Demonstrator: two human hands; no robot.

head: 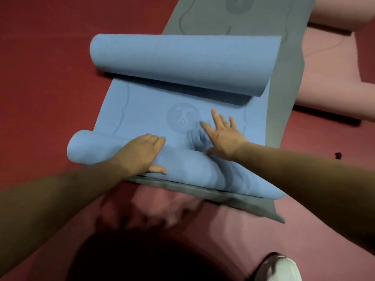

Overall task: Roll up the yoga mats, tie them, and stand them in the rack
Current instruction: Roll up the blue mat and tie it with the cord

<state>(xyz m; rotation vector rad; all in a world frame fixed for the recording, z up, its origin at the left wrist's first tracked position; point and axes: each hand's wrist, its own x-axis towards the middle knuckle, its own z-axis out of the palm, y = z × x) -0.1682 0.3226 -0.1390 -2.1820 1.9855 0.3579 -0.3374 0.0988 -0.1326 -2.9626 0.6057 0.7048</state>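
Light blue mat (154, 110) with round emblem, grey mat (284, 110), red floor (50, 67).

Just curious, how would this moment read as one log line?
step: rolling blue mat | left hand: pressing on near roll | right hand: flat, fingers spread, on mat | grey mat: underneath | tie: not yet

The blue mat (154, 110) under the left hand (140, 153) looked soft, matt and foamy, with a faint pressed-in pattern. The grey mat (284, 98) beneath it looked matt too. The red floor (50, 78) looked like rough carpet.
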